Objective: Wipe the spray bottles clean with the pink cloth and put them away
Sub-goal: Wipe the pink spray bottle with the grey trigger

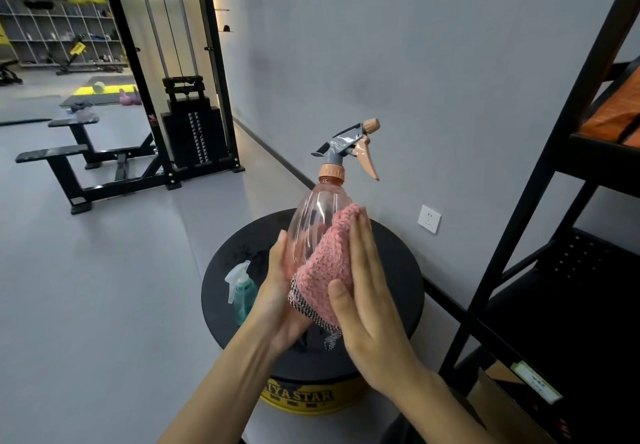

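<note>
A clear pink spray bottle [313, 215] with a grey and peach trigger head is held tilted above a round black stool [398, 270]. My left hand [280, 291] grips its lower body from the left. My right hand [367, 291] presses the pink cloth [325, 263] flat against the bottle's right side, fingers straight and thumb under the cloth's checked edge. A small teal spray bottle [242, 287] with a white trigger stands on the stool, just left of my left wrist.
A black metal shelf rack [540, 180] rises at the right, with an orange item on an upper shelf. A wall socket [429, 219] sits on the grey wall behind. A weight machine [194, 131] and benches stand at the left.
</note>
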Available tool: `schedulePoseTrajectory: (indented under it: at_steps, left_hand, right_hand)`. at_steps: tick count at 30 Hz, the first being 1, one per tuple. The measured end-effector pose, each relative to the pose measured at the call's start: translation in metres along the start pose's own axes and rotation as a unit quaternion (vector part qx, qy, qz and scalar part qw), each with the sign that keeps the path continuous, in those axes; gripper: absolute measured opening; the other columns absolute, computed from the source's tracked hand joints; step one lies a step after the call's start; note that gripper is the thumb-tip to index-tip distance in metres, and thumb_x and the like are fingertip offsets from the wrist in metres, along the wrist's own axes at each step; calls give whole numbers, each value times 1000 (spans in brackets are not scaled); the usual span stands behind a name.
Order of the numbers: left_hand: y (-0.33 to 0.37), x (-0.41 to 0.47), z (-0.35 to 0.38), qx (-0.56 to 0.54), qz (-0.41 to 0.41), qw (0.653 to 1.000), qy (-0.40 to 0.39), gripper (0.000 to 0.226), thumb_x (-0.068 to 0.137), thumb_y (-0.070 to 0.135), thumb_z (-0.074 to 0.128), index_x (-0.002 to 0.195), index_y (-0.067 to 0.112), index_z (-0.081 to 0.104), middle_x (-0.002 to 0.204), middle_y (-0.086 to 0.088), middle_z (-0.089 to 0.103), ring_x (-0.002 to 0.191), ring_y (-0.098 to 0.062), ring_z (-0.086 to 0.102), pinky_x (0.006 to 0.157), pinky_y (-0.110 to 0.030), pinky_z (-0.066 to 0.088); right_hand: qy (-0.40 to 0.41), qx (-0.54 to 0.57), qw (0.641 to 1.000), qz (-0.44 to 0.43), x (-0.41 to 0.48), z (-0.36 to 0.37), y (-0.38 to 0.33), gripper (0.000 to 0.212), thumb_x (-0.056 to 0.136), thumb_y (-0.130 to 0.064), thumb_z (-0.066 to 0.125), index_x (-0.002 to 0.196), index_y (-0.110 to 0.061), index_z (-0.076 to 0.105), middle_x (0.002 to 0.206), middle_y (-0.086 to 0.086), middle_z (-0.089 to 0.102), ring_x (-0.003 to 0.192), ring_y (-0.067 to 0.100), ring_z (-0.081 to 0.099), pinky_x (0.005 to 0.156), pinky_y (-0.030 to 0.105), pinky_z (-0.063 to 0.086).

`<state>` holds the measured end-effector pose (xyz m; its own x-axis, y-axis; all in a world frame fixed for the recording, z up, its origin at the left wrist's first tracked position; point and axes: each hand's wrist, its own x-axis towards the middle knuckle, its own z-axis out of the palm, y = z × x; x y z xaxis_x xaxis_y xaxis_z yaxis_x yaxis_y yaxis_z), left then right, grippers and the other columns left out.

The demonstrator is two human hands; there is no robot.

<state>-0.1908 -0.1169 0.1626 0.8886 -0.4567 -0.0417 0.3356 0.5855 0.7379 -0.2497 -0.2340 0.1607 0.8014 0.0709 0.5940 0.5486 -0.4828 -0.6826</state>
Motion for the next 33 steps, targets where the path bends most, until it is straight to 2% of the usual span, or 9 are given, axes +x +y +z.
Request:
schedulePoseTrajectory:
  at_steps: [8, 14, 17, 19, 23, 25, 27, 29, 33]
  left_hand:
    - [-11, -3, 5, 21, -7, 999, -29, 57, 90, 57, 44, 118, 13, 65, 109, -20, 63, 88, -32, 66, 68, -41, 62]
    - [-5, -2, 5, 40, 21, 999, -21, 65, 86, 58, 37, 134, 18, 54, 120, -11, 70, 108, -23, 69, 76, -32, 59]
    - [-12, -4, 1, 45, 17, 999, -24, 83, 76, 70, 56, 142, 21, 46, 131, -13, 64, 117, -26, 64, 79, -37, 59]
    - [-15, -5, -1, 47, 19, 998, -37, 85, 70, 70, 67, 138, 22, 53, 132, -15, 63, 113, -28, 66, 79, -40, 60]
    - [-15, -9, 0, 50, -15, 998, -31, 58, 86, 64, 44, 113, 19, 70, 106, -13, 72, 88, -26, 71, 67, -37, 62]
    - [-17, -10, -1, 54, -31, 997, -43, 59, 86, 65, 39, 106, 23, 75, 102, -8, 74, 87, -23, 72, 66, -35, 62]
    - [-19, -12, 0, 47, -39, 997, -45, 65, 83, 68, 41, 115, 21, 72, 110, -10, 73, 91, -23, 72, 68, -36, 61]
    - [-21, -12, -2, 27, -51, 997, -49, 73, 81, 67, 42, 126, 13, 61, 113, -15, 71, 91, -25, 72, 65, -36, 61]
    - [-21, -11, -1, 59, -55, 995, -60, 72, 84, 66, 35, 129, 14, 57, 116, -14, 71, 95, -27, 72, 68, -38, 62]
  right_hand:
    - [38, 121, 988, 93, 44, -23, -1, 81, 81, -83, 24, 152, -49, 4, 158, -29, 12, 141, -13, 20, 116, 24, 29]
    - [36, 80, 991, 100, 8, 4, -5, 87, 86, -75, 32, 153, -39, -9, 162, -18, 7, 147, 0, 15, 120, 35, 27]
    - [41, 111, 985, 125, 14, 1, -2, 81, 90, -65, 41, 155, -37, 2, 158, -13, 23, 139, -4, 32, 104, 14, 39]
    - [31, 121, 983, 135, 24, -5, -1, 78, 88, -67, 44, 153, -41, 10, 154, -13, 33, 132, -4, 41, 96, 11, 45]
    - [13, 162, 974, 157, 47, -26, -6, 59, 91, -56, 40, 146, -39, 31, 121, -19, 59, 100, -16, 59, 80, 5, 48]
    - [10, 187, 966, 181, 58, -35, -3, 63, 84, -63, 41, 142, -38, 41, 122, -22, 61, 111, -9, 58, 102, 22, 46]
    - [-8, 198, 957, 210, 65, -40, 0, 72, 79, -78, 44, 139, -40, 48, 135, -17, 57, 130, 5, 49, 116, 43, 32]
    - [-24, 220, 950, 219, 67, -40, 1, 71, 75, -81, 50, 132, -39, 56, 132, -12, 62, 130, 13, 52, 115, 49, 33]
    - [5, 225, 952, 208, 67, -42, -1, 38, 89, -53, 58, 109, -22, 68, 103, 10, 73, 102, 25, 69, 103, 50, 46]
